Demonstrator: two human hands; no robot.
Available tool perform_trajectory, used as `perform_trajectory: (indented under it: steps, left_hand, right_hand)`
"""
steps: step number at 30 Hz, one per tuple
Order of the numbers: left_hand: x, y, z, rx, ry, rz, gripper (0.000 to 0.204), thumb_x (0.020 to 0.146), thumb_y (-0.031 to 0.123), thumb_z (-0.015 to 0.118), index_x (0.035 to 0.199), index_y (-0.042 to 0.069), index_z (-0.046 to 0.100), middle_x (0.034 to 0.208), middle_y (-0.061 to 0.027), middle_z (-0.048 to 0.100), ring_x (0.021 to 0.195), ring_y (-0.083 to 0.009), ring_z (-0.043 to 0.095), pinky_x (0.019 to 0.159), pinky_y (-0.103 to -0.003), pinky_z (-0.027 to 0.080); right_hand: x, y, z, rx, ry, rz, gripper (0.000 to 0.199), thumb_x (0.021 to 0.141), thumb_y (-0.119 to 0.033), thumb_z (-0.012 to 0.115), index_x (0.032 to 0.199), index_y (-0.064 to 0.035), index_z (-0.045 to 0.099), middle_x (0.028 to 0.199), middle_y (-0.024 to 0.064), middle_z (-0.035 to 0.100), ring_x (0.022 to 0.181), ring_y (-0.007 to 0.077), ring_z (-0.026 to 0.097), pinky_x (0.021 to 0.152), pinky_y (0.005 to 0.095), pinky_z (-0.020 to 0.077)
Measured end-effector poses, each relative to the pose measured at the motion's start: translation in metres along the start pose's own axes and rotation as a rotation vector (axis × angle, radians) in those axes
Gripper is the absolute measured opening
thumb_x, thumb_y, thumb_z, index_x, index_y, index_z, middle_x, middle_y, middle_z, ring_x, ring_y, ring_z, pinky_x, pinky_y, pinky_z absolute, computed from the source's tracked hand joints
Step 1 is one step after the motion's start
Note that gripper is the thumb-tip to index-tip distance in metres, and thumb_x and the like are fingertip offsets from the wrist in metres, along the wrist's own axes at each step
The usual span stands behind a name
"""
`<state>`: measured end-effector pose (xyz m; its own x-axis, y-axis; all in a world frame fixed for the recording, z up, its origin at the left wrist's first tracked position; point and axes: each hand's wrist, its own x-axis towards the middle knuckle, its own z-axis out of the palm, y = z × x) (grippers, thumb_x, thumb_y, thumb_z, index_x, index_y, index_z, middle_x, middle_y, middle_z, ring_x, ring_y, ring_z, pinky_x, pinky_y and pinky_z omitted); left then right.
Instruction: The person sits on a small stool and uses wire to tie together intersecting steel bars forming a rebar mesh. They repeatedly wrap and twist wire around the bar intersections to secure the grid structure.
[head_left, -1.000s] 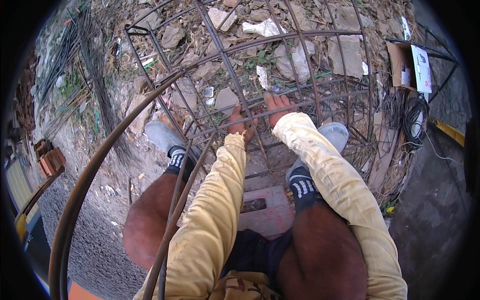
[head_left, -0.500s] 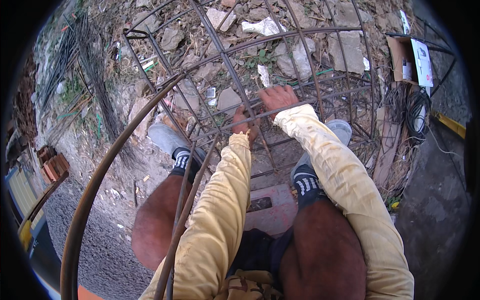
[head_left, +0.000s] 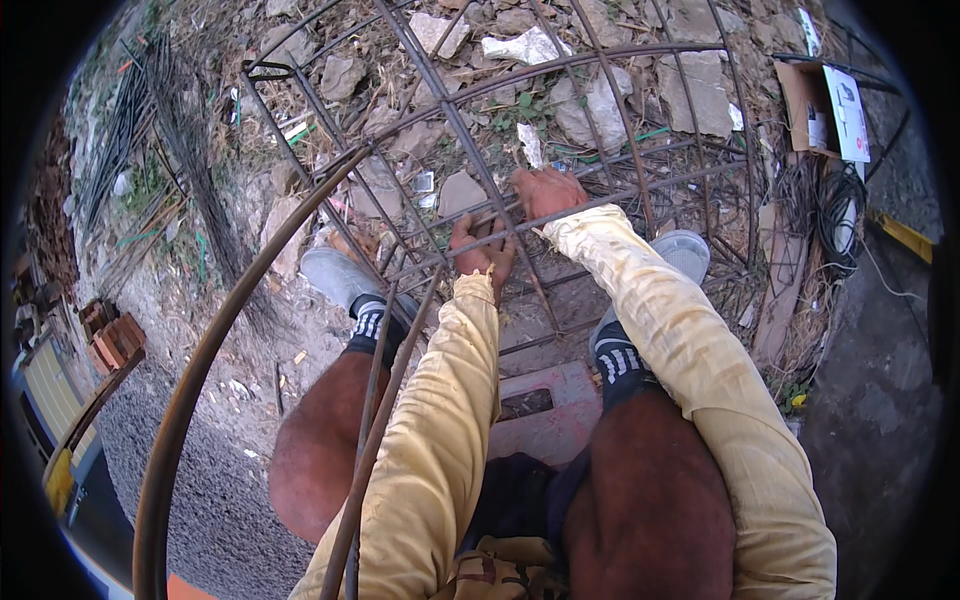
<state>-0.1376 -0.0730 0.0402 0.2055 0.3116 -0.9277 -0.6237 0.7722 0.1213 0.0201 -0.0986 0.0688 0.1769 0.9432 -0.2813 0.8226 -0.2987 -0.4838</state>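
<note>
A cage of steel reinforcing bars (head_left: 447, 105) spans the ground in front of me, its long rods crossed by bent bars. My left hand (head_left: 482, 250) is at a crossing of bars near the cage's close side, fingers apart and partly behind a thin rod. Just right of it and a little farther off, my right hand (head_left: 549, 194) is closed over the same joint, knuckles up. Whatever its fingers hold is hidden beneath the hand.
Long rusty bars (head_left: 185, 400) curve toward me on the left. Broken stones (head_left: 592, 108) lie under the cage. An open cardboard box (head_left: 806, 110) stands at right above coiled black wire (head_left: 838, 212). Bricks (head_left: 115, 342) and a gravel heap (head_left: 190, 480) are at left.
My left hand has turned and its fingers have spread from a tighter curl. My right hand has shifted slightly left, staying closed at the joint. The view has moved a little.
</note>
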Motion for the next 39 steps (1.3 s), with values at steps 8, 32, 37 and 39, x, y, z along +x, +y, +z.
perform_trajectory:
  steps: [8,32,37,39]
  left_hand:
    - [0.028,-0.001,0.008,0.088,0.039,0.011,0.03,0.092,0.032,0.044,0.107,0.008,0.052,0.101,-0.0095,0.058,0.091,-0.0239,0.055,0.08,-0.045,0.042]
    - [-0.008,-0.021,-0.012,0.497,-0.375,-0.076,0.008,0.09,0.014,0.056,0.093,0.006,0.059,0.076,-0.0037,0.061,0.067,-0.0177,0.061,0.057,-0.029,0.052]
    - [0.068,-0.008,-0.092,1.341,-0.353,0.333,0.019,0.083,0.022,0.061,0.1,0.012,0.062,0.086,-0.0078,0.064,0.077,-0.026,0.062,0.067,-0.038,0.051]
    - [0.08,-0.022,-0.088,1.543,-0.263,0.369,0.028,0.079,0.025,0.063,0.105,0.016,0.064,0.094,-0.0116,0.066,0.084,-0.032,0.063,0.074,-0.042,0.05]
  right_hand:
    - [-0.002,0.009,0.005,0.245,-0.074,0.13,0.021,0.087,-0.021,0.05,0.101,-0.0096,0.061,0.093,0.0165,0.064,0.095,0.0364,0.059,0.084,0.0459,0.0457]
    - [-0.001,0.033,0.042,0.223,-0.068,0.195,0.02,0.077,-0.013,0.061,0.094,-0.008,0.07,0.084,0.0195,0.064,0.088,0.036,0.061,0.08,0.0425,0.0485]
    - [0.022,-0.003,0.038,0.281,-0.225,0.033,0.019,0.075,-0.012,0.062,0.091,-0.0042,0.069,0.086,0.0201,0.065,0.083,0.0339,0.063,0.076,0.041,0.0496]
    - [0.012,0.002,0.032,0.312,-0.187,0.082,0.02,0.075,-0.01,0.063,0.093,-0.0052,0.069,0.087,0.0186,0.066,0.085,0.034,0.063,0.077,0.0411,0.0498]
